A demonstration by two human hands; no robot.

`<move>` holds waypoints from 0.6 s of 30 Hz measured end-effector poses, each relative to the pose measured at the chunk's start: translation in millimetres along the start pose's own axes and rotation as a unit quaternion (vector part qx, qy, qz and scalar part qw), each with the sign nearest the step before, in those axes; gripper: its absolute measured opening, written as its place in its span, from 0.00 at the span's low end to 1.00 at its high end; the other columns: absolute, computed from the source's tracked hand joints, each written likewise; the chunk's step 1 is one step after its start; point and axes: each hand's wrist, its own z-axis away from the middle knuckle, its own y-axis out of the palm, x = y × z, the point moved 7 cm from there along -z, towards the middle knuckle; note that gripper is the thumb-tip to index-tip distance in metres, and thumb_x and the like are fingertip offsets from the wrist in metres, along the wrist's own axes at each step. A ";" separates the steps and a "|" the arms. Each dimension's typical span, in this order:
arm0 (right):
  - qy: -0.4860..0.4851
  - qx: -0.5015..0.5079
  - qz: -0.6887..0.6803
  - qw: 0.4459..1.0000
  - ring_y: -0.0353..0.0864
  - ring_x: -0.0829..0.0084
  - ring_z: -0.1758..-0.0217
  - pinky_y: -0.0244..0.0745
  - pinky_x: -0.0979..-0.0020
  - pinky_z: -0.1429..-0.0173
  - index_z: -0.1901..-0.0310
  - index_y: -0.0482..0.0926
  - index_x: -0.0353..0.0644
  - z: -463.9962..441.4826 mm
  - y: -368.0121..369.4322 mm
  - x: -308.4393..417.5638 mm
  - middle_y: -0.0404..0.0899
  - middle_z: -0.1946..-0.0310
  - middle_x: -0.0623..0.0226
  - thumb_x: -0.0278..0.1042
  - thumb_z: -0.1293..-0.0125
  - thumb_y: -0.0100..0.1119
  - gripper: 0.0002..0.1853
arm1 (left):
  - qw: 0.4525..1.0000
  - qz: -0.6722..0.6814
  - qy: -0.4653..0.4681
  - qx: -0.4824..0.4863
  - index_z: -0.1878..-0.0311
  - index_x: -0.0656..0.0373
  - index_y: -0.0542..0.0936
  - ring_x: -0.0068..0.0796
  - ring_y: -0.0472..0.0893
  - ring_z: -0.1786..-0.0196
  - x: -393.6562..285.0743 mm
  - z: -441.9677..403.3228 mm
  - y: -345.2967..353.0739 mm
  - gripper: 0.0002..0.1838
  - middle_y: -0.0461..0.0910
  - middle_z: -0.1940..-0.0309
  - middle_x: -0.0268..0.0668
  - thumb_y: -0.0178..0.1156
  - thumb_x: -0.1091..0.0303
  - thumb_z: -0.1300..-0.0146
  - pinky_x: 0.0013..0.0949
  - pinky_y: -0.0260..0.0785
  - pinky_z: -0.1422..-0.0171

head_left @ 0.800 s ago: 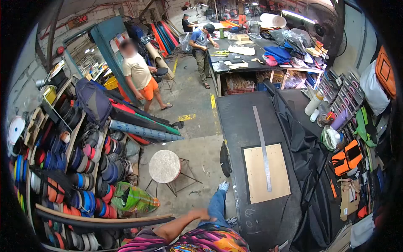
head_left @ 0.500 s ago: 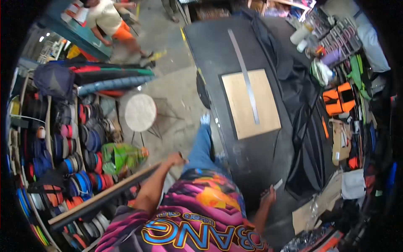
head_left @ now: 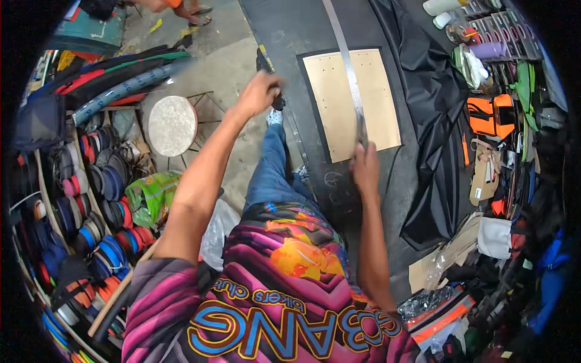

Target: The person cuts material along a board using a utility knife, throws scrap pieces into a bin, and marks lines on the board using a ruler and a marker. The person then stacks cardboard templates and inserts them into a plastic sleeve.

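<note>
Over the table's left edge is my left hand [head_left: 259, 94], its fingers loosely bent and apart with nothing seen in them. A black item [head_left: 277, 100] hangs at the edge just beyond it. My right hand [head_left: 364, 166] is closed round a slim tool [head_left: 361, 132], which points away from me over the near end of a long metal ruler [head_left: 346, 59]. The ruler lies lengthwise across a tan rectangular board [head_left: 378, 91] with small holes. Beneath the board is black material on the dark table [head_left: 275, 30].
Crumpled black fabric [head_left: 433, 121] runs along the right of the board. Beyond it are an orange pouch [head_left: 501, 115] and bottles. A round stool [head_left: 173, 126] stands left of the table, near shelves of webbing rolls [head_left: 112, 181]. At the top left, a person's legs [head_left: 184, 11] show.
My left hand has swung forward to the table's edge. My right hand has moved forward with the slim tool to the ruler's near end. The view has tilted down, and the person has mostly left it.
</note>
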 end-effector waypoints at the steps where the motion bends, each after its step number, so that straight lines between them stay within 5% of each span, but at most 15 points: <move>1: -0.044 0.013 0.071 0.996 0.79 0.69 0.74 0.74 0.64 0.69 0.45 0.75 0.39 -23.6 19.3 4.3 0.79 0.70 0.62 0.45 0.20 0.51 0.16 | 0.999 -0.011 0.045 -0.011 0.43 0.54 0.83 0.49 0.79 0.52 -5.7 -23.2 -1.0 0.18 0.79 0.55 0.47 0.64 0.72 0.36 0.42 0.73 0.46; 3: -0.068 0.046 0.125 0.989 0.80 0.31 0.57 0.73 0.41 0.53 0.47 0.70 0.33 -53.0 47.0 63.8 0.81 0.61 0.35 0.38 0.20 0.49 0.15 | 0.996 -0.026 0.082 -0.011 0.40 0.51 0.83 0.50 0.77 0.50 -5.2 -68.7 5.8 0.23 0.76 0.53 0.47 0.62 0.76 0.39 0.44 0.71 0.42; 9: -0.117 0.077 0.173 0.975 0.78 0.28 0.55 0.70 0.37 0.51 0.52 0.69 0.33 -121.0 119.9 110.7 0.80 0.62 0.31 0.39 0.21 0.48 0.14 | 0.974 -0.086 0.190 0.087 0.38 0.43 0.84 0.51 0.74 0.44 0.1 -139.2 29.6 0.32 0.75 0.50 0.44 0.58 0.82 0.47 0.45 0.69 0.37; 18: -0.122 0.095 0.175 0.972 0.79 0.28 0.58 0.71 0.36 0.52 0.54 0.68 0.32 -152.0 145.8 103.7 0.80 0.66 0.31 0.36 0.22 0.50 0.12 | 0.947 -0.157 0.195 0.199 0.39 0.29 0.86 0.45 0.74 0.46 16.8 -155.3 49.0 0.34 0.71 0.51 0.38 0.59 0.80 0.44 0.43 0.69 0.35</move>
